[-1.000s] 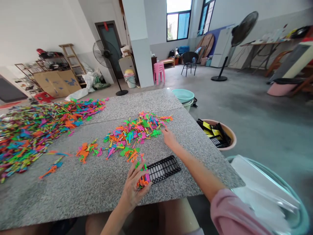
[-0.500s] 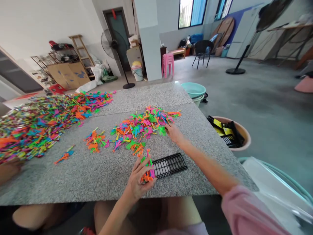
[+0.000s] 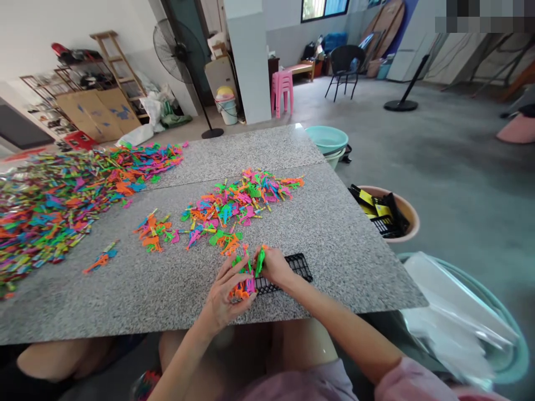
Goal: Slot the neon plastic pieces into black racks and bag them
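A small black lattice tray [image 3: 301,266] lies near the table's front edge. A row of colourful little plastic toys [image 3: 249,285], some gun-shaped, is packed at its left end. My left hand [image 3: 219,298] curves around this row from the left, fingers at the back and thumb in front. Over the tray, my right hand [image 3: 276,266] pinches a green plastic toy [image 3: 259,262] just right of the row. Behind both hands spreads a loose heap of the same toys [image 3: 234,203] in orange, pink, green and blue. The right fingertips are partly hidden.
A far larger toy pile [image 3: 62,206] covers the left of the speckled stone table [image 3: 334,267]. A smaller cluster [image 3: 154,231] and one stray toy [image 3: 101,262] lie between. Right of the table stand a tub of black trays [image 3: 412,214] and turquoise basins [image 3: 328,136]. Another person's leg [image 3: 58,362] shows lower left.
My right hand has come from the heap back to the tray, bringing a green toy. My left hand stays around the row. The other person's hand at left has gone from view.
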The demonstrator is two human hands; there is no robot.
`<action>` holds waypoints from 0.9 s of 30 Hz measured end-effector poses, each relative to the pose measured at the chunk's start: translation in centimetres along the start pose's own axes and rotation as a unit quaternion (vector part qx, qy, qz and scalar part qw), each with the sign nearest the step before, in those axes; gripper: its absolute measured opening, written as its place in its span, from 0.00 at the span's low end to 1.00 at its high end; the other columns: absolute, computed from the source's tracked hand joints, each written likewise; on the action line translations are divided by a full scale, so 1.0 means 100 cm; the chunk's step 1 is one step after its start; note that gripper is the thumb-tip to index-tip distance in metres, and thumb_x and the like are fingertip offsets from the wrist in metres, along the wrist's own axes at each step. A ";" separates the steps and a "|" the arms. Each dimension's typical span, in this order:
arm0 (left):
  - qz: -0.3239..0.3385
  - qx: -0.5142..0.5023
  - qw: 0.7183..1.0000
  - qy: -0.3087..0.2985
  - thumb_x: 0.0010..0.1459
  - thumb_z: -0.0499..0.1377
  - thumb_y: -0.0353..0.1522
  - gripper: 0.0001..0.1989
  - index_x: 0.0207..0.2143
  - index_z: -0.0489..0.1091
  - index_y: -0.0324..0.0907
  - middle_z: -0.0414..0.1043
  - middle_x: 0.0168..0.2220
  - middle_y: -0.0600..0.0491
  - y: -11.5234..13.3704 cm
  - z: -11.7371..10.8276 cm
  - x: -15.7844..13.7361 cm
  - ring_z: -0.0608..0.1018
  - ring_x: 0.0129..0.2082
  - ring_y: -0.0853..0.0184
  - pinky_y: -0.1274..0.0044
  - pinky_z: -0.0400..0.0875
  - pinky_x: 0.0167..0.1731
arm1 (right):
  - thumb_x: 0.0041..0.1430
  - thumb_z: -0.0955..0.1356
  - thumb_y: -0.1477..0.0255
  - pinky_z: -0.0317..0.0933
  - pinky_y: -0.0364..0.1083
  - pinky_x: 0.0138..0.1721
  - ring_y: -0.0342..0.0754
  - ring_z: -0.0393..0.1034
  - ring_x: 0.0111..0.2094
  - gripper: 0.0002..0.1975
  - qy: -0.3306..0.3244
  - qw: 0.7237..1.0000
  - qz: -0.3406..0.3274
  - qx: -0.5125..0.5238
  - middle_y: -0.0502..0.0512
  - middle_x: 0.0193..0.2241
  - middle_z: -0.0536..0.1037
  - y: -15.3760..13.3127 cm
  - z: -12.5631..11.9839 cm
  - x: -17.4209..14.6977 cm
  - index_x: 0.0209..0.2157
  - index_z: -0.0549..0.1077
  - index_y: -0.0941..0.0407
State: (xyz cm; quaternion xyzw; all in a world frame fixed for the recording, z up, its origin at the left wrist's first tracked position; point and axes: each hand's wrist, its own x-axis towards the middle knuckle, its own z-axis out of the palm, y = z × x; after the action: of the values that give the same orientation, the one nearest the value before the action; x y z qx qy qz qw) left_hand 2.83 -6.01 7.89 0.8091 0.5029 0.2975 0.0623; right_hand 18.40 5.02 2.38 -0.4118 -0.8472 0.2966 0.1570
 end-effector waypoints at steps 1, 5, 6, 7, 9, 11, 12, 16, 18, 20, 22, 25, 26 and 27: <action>0.003 0.002 1.000 0.003 0.57 0.61 0.31 0.10 0.43 0.73 0.43 0.68 0.59 0.46 0.001 0.001 0.000 0.60 0.66 0.53 0.57 0.64 0.59 | 0.54 0.68 0.78 0.63 0.44 0.43 0.51 0.74 0.40 0.08 -0.014 1.000 -0.005 -0.021 0.60 0.37 0.80 -0.002 -0.002 0.002 0.37 0.76 0.58; 0.005 0.019 1.000 0.024 0.57 0.61 0.31 0.13 0.46 0.73 0.44 0.65 0.61 0.47 0.007 0.003 0.004 0.60 0.65 0.53 0.58 0.64 0.59 | 0.59 0.67 0.72 0.63 0.45 0.40 0.53 0.75 0.39 0.13 -0.061 0.995 -0.022 -0.076 0.62 0.37 0.80 -0.013 -0.009 0.004 0.46 0.74 0.58; 0.008 0.026 0.999 0.025 0.57 0.60 0.31 0.15 0.48 0.72 0.45 0.65 0.61 0.47 0.008 0.002 0.005 0.62 0.65 0.53 0.58 0.64 0.58 | 0.60 0.66 0.71 0.63 0.45 0.39 0.53 0.75 0.39 0.13 -0.064 0.995 -0.016 -0.079 0.62 0.36 0.80 -0.016 -0.009 0.004 0.47 0.74 0.58; 0.012 0.031 0.999 0.020 0.58 0.60 0.30 0.17 0.50 0.71 0.46 0.67 0.60 0.47 0.009 0.002 0.006 0.63 0.64 0.53 0.58 0.64 0.58 | 0.61 0.65 0.71 0.63 0.44 0.39 0.53 0.75 0.38 0.13 -0.064 0.995 -0.011 -0.078 0.61 0.36 0.80 -0.017 -0.008 0.002 0.47 0.74 0.57; 0.021 0.035 0.999 -0.009 0.58 0.59 0.31 0.18 0.51 0.71 0.48 0.72 0.56 0.49 0.008 -0.001 0.007 0.66 0.62 0.54 0.58 0.64 0.58 | 0.62 0.64 0.72 0.63 0.44 0.37 0.52 0.75 0.38 0.13 -0.055 0.996 -0.004 -0.068 0.61 0.36 0.80 -0.019 -0.004 -0.002 0.47 0.74 0.57; 0.022 0.038 0.998 -0.041 0.58 0.60 0.32 0.15 0.49 0.72 0.49 0.75 0.53 0.50 0.006 -0.005 0.005 0.67 0.61 0.54 0.58 0.65 0.57 | 0.60 0.65 0.73 0.63 0.44 0.37 0.52 0.75 0.38 0.14 -0.049 0.997 -0.021 -0.049 0.60 0.36 0.80 -0.017 0.001 -0.005 0.47 0.73 0.56; 0.020 0.041 0.998 -0.049 0.57 0.60 0.32 0.14 0.47 0.73 0.49 0.75 0.52 0.51 0.005 -0.008 0.003 0.67 0.61 0.54 0.58 0.66 0.57 | 0.59 0.66 0.73 0.63 0.44 0.37 0.52 0.75 0.38 0.15 -0.054 0.997 -0.040 -0.034 0.59 0.37 0.80 -0.015 0.002 -0.004 0.48 0.73 0.56; -0.004 0.050 0.998 -0.047 0.57 0.61 0.31 0.12 0.44 0.73 0.49 0.74 0.53 0.51 0.007 -0.015 -0.005 0.67 0.61 0.54 0.58 0.68 0.55 | 0.57 0.65 0.80 0.64 0.42 0.42 0.49 0.74 0.43 0.18 -0.026 0.997 -0.061 -0.036 0.54 0.41 0.79 -0.002 -0.016 0.027 0.49 0.73 0.53; -0.016 0.048 0.998 -0.041 0.57 0.61 0.31 0.11 0.43 0.73 0.48 0.75 0.52 0.51 0.010 -0.015 -0.007 0.67 0.61 0.53 0.57 0.69 0.54 | 0.61 0.60 0.83 0.64 0.45 0.46 0.51 0.71 0.48 0.20 0.043 0.992 0.006 -0.119 0.59 0.47 0.76 0.005 -0.033 0.057 0.51 0.71 0.55; -0.023 0.051 0.998 -0.038 0.56 0.61 0.31 0.10 0.42 0.74 0.48 0.76 0.51 0.50 0.011 -0.013 -0.007 0.68 0.60 0.51 0.56 0.71 0.52 | 0.62 0.57 0.84 0.65 0.49 0.47 0.54 0.68 0.52 0.22 0.074 0.977 0.042 -0.196 0.66 0.54 0.71 0.010 -0.048 0.088 0.53 0.69 0.59; -0.027 0.059 0.997 -0.036 0.54 0.62 0.31 0.10 0.41 0.74 0.47 0.76 0.50 0.50 0.009 -0.009 -0.005 0.69 0.59 0.50 0.55 0.72 0.50 | 0.61 0.58 0.85 0.66 0.51 0.48 0.56 0.66 0.54 0.21 0.058 0.973 0.022 -0.223 0.69 0.58 0.66 0.009 -0.055 0.114 0.53 0.69 0.61; -0.013 0.066 0.997 -0.024 0.55 0.62 0.32 0.08 0.40 0.73 0.47 0.77 0.50 0.51 0.001 -0.006 -0.004 0.70 0.58 0.50 0.55 0.73 0.49 | 0.63 0.60 0.84 0.67 0.52 0.49 0.55 0.67 0.53 0.18 0.030 0.975 -0.020 -0.218 0.70 0.59 0.65 0.005 -0.058 0.130 0.51 0.70 0.63; -0.001 0.065 0.998 -0.016 0.56 0.61 0.32 0.08 0.39 0.73 0.48 0.77 0.49 0.51 -0.002 -0.005 -0.004 0.70 0.58 0.51 0.56 0.74 0.49 | 0.64 0.60 0.82 0.67 0.52 0.48 0.54 0.68 0.52 0.16 0.022 0.976 -0.028 -0.216 0.69 0.57 0.67 0.006 -0.061 0.127 0.51 0.70 0.62; 0.014 0.062 0.998 -0.004 0.57 0.61 0.32 0.07 0.39 0.73 0.48 0.78 0.49 0.51 -0.005 -0.005 -0.004 0.70 0.58 0.52 0.57 0.74 0.50 | 0.65 0.62 0.79 0.67 0.53 0.48 0.53 0.69 0.51 0.14 0.016 0.976 -0.033 -0.213 0.67 0.56 0.69 0.010 -0.067 0.120 0.51 0.70 0.61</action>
State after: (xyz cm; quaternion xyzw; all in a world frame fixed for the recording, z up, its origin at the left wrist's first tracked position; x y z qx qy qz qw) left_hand 2.06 -6.22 7.94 0.8198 0.5086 0.2631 0.0094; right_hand 15.07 17.54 7.21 -0.4119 -0.9017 0.0974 0.0887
